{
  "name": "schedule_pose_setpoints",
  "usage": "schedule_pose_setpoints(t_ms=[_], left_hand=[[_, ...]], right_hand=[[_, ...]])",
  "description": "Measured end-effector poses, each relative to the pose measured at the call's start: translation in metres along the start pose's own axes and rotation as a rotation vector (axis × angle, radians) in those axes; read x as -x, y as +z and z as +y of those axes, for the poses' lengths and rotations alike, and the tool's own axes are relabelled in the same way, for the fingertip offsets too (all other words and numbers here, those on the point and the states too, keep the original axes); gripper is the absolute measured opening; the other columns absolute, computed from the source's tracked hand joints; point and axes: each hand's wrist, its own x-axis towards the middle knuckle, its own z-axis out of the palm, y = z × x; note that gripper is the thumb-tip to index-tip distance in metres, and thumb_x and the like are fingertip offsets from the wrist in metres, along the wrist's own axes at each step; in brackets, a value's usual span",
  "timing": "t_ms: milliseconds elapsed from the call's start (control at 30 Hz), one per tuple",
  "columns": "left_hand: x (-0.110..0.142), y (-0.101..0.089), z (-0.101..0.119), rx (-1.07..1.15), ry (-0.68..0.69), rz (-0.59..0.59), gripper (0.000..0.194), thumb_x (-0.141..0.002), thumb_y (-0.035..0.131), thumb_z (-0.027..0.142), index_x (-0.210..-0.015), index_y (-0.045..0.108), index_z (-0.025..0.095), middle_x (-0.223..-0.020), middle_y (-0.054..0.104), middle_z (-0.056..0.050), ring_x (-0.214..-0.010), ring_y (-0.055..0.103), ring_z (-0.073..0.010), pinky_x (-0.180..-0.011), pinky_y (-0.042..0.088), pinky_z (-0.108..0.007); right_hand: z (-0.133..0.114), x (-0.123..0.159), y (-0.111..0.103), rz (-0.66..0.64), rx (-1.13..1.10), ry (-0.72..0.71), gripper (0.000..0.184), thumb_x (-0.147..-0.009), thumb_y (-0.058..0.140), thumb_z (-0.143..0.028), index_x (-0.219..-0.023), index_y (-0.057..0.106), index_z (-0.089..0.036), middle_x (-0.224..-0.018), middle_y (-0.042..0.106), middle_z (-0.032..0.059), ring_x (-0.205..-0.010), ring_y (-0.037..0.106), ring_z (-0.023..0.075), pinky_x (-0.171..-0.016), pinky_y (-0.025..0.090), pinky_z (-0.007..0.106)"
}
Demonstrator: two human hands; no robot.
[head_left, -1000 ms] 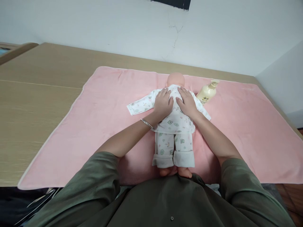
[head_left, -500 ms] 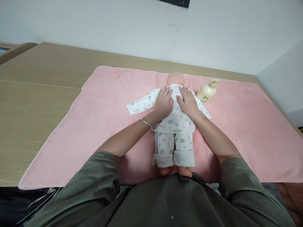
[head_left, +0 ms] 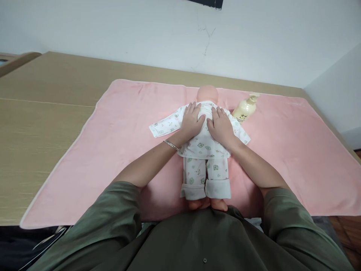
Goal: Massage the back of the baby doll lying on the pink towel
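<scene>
Lying face down on the pink cloth [head_left: 126, 124], the doll [head_left: 206, 145] has its bald head [head_left: 207, 94] at twelve o'clock and its feet [head_left: 219, 204] at six, just by the person's green shirt [head_left: 197, 241]. One printed sleeve [head_left: 166, 125] points between eight and nine o'clock, the other [head_left: 241, 134] toward four. Both hands rest on the doll's upper back, palms down, fingers loosely spread and grasping nothing: the left hand [head_left: 192, 121] toward eleven o'clock, the right hand [head_left: 221, 126] toward one, thumbs near each other but apart. A bracelet [head_left: 171, 145] circles the left wrist. Between one and two o'clock from the doll, a cream pump bottle [head_left: 244, 110] sits on the cloth beside the sleeve; whether they touch, I cannot tell. Bare tabletop [head_left: 42, 139] shows at nine o'clock, and a pale wall [head_left: 113, 30] rises at twelve.
</scene>
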Motion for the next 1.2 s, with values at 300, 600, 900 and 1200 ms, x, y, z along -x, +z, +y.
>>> schedule_pose_setpoints(t_ms=[300,600,900,1200], left_hand=[[0.0013,0.0032,-0.0027,-0.002,0.011,0.041,0.053,-0.092,0.045,0.036,-0.140,0.049,0.012,-0.153,0.043,-0.017,-0.147,0.033,-0.0321,-0.122,0.025,-0.053],[0.0008,0.0020,-0.0001,-0.019,-0.003,0.034,0.054,-0.092,0.045,0.035,-0.140,0.049,0.010,-0.152,0.043,-0.019,-0.146,0.034,-0.0320,-0.122,0.025,-0.052],[0.0009,0.0056,-0.0058,0.015,0.021,0.070,0.051,-0.092,0.046,0.037,-0.138,0.051,0.015,-0.151,0.046,-0.015,-0.145,0.036,-0.0309,-0.121,0.027,-0.053],[0.0008,0.0045,-0.0031,0.002,0.018,0.069,0.052,-0.091,0.046,0.036,-0.137,0.052,0.013,-0.150,0.047,-0.016,-0.144,0.037,-0.0312,-0.122,0.027,-0.051]], right_hand=[[-0.0008,-0.0002,-0.0016,0.005,0.017,-0.005,0.059,-0.098,0.036,-0.030,-0.147,0.038,0.002,-0.149,0.036,0.0248,-0.141,0.029,0.0406,-0.117,0.027,0.057],[-0.0009,0.0000,-0.0026,0.001,0.024,-0.010,0.059,-0.098,0.034,-0.030,-0.147,0.037,0.003,-0.150,0.036,0.0243,-0.142,0.028,0.0402,-0.117,0.027,0.055],[0.0029,-0.0013,0.0014,0.008,0.005,-0.015,0.060,-0.098,0.036,-0.032,-0.147,0.038,0.001,-0.150,0.036,0.0237,-0.142,0.028,0.0396,-0.117,0.025,0.056],[0.0059,-0.0011,0.0051,0.055,0.006,-0.026,0.058,-0.097,0.037,-0.033,-0.146,0.041,-0.002,-0.148,0.040,0.0208,-0.141,0.032,0.0389,-0.116,0.028,0.056]])
